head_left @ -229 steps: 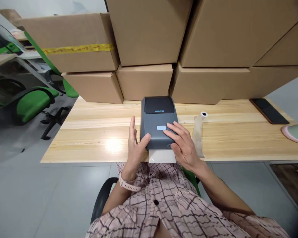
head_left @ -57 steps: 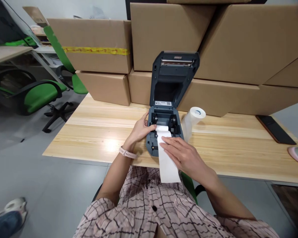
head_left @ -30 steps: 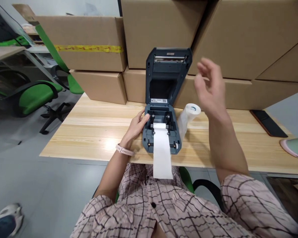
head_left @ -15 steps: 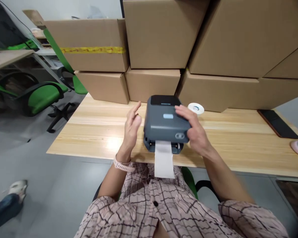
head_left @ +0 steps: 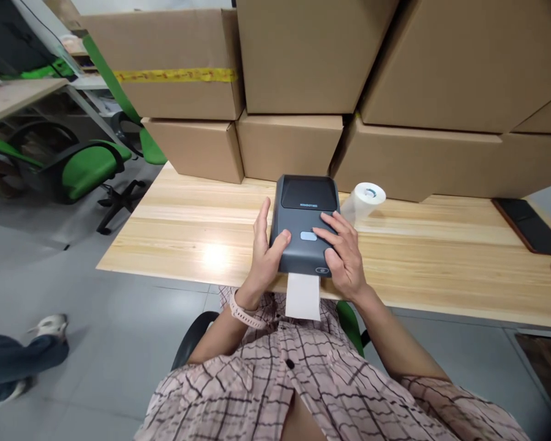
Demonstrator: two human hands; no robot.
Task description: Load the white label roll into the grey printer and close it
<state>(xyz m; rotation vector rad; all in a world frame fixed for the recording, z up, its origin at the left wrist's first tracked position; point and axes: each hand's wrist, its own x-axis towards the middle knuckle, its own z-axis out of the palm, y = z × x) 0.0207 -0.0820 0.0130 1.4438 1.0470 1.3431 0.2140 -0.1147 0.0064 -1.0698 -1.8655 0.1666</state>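
A dark grey label printer point(head_left: 298, 253) stands near the table's front edge, its lid down. From its front a blank white paper strip point(head_left: 303, 296) hangs over the edge towards my lap. My left hand point(head_left: 265, 251) is against the printer's left side, thumb on the lid, fingers stretched out along the side. On the right part of the lid lies my right hand point(head_left: 345, 254), fingers spread near the pale blue window point(head_left: 308, 236). Behind that hand a white roll point(head_left: 366, 199) stands upright, its core showing at the top.
Stacked cardboard boxes point(head_left: 289, 147) line the back of the wooden table point(head_left: 179, 226). A dark flat tablet-like object point(head_left: 530, 225) lies at the right. To the left are green chairs point(head_left: 89, 171) and another person's leg and shoe point(head_left: 50, 327) on the floor.
The printer's lid has come down, covering the front gap where inner parts showed. My left hand has moved onto the printer; my right hand has shifted lower on the lid.
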